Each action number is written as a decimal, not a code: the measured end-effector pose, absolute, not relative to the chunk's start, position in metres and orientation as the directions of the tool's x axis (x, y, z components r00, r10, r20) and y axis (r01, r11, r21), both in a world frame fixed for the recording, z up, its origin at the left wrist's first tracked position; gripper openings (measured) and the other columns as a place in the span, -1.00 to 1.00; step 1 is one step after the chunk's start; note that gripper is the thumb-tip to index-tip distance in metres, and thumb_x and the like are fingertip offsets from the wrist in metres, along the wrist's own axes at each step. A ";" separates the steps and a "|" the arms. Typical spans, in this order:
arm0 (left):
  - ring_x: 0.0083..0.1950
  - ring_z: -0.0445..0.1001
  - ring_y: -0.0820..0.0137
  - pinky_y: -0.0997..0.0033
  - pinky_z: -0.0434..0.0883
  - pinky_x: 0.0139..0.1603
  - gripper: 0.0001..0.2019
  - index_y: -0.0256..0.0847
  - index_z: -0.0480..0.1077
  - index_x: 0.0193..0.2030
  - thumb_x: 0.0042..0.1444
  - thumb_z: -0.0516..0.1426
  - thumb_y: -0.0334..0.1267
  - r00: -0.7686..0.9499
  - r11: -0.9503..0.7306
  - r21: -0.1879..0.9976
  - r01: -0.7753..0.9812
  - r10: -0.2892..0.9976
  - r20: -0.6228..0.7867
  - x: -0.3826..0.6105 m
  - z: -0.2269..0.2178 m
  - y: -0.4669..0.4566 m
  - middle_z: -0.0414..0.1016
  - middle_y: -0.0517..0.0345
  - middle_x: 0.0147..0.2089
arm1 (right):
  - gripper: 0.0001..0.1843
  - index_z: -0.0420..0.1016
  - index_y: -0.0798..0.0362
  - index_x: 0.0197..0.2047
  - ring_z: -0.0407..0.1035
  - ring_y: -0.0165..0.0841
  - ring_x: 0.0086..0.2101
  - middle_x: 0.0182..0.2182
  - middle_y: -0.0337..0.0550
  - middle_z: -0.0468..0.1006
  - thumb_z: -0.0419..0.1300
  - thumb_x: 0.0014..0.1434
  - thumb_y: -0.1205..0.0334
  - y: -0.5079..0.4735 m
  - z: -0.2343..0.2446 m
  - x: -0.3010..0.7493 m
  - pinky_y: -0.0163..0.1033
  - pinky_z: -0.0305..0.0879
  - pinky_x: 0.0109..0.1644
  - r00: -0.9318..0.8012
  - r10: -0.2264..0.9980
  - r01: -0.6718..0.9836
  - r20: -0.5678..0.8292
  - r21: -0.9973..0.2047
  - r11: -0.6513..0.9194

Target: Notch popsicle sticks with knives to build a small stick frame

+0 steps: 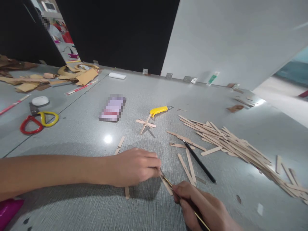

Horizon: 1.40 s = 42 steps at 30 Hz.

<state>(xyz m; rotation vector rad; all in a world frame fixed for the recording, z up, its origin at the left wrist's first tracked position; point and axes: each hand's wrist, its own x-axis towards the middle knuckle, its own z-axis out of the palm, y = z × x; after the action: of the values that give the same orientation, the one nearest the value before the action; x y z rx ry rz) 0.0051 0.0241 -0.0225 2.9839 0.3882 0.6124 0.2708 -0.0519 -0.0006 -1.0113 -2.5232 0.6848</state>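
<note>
My left hand (pixel 134 166) lies low on the grey table (pixel 79 134) with its fingers closed, pressing down on wooden craft sticks; one stick end (pixel 126 192) pokes out below the palm. My right hand (pixel 204 208) grips a thin pencil (pixel 168 183), its tip touching a stick (pixel 166 186) right beside my left fingertips. Two loose sticks (pixel 187 166) and a black pen (pixel 199 162) lie just to the right. A small crossed-stick star (pixel 145 123) sits farther back.
A big heap of craft sticks (pixel 235 147) spreads across the right. A yellow utility knife (pixel 158 111), a phone (pixel 112 109), red and yellow scissors (pixel 38 122), a white tape roll (pixel 40 100) and cardboard scraps (pixel 79 75) lie farther back and left.
</note>
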 end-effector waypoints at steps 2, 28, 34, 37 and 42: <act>-0.17 0.46 0.34 0.33 0.49 -0.18 -0.73 -0.33 0.57 -0.11 0.47 0.02 -0.44 0.886 -0.965 0.120 0.234 0.262 0.383 0.005 -0.022 0.024 0.58 0.06 -0.15 | -0.73 0.27 -0.02 0.01 0.44 -0.43 -0.40 -0.32 -0.24 0.49 -0.05 0.41 0.52 -0.052 -0.002 0.272 -0.37 0.39 -0.33 -0.688 0.718 0.556 0.107 -0.558 0.616; -0.13 0.47 0.33 0.31 0.49 -0.17 -0.77 -0.33 0.56 -0.06 0.45 0.04 -0.46 0.890 -0.959 0.156 0.237 0.278 0.362 0.004 -0.024 0.024 0.59 0.07 -0.10 | -0.73 0.37 0.00 -0.08 0.45 -0.42 -0.47 -0.38 -0.23 0.52 -0.04 0.36 0.52 -0.047 0.002 0.269 -0.37 0.39 -0.40 -0.687 0.703 0.488 0.183 -0.601 0.633; -0.13 0.48 0.33 0.33 0.51 -0.14 -0.75 -0.33 0.55 -0.04 0.46 0.02 -0.46 0.890 -0.961 0.155 0.230 0.272 0.367 0.004 -0.023 0.024 0.59 0.05 -0.11 | -0.75 0.34 -0.02 -0.08 0.46 -0.41 -0.44 -0.38 -0.24 0.51 -0.04 0.38 0.50 -0.050 -0.006 0.274 -0.36 0.39 -0.37 -0.661 0.732 0.510 0.164 -0.617 0.599; -0.13 0.48 0.33 0.33 0.50 -0.16 -0.75 -0.32 0.55 -0.05 0.46 0.03 -0.45 0.890 -0.960 0.144 0.241 0.278 0.362 0.004 -0.022 0.024 0.59 0.05 -0.12 | -0.76 0.31 -0.04 -0.05 0.44 -0.42 -0.45 -0.37 -0.26 0.49 -0.06 0.41 0.47 -0.051 -0.010 0.275 -0.35 0.37 -0.37 -0.667 0.729 0.511 0.151 -0.620 0.596; -0.15 0.47 0.34 0.33 0.49 -0.20 -0.76 -0.32 0.55 -0.07 0.45 0.03 -0.46 0.886 -0.960 0.136 0.244 0.278 0.371 0.004 -0.021 0.024 0.59 0.06 -0.13 | -0.75 0.29 -0.04 -0.04 0.41 -0.42 -0.46 -0.39 -0.28 0.47 -0.10 0.43 0.47 -0.050 -0.008 0.274 -0.35 0.34 -0.40 -0.680 0.725 0.532 0.111 -0.605 0.592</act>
<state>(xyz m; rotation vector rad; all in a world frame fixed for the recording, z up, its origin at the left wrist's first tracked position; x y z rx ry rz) 0.0042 0.0238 -0.0212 2.9674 0.4110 0.6035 0.2739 -0.0504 -0.0078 -1.0179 -2.4768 0.7755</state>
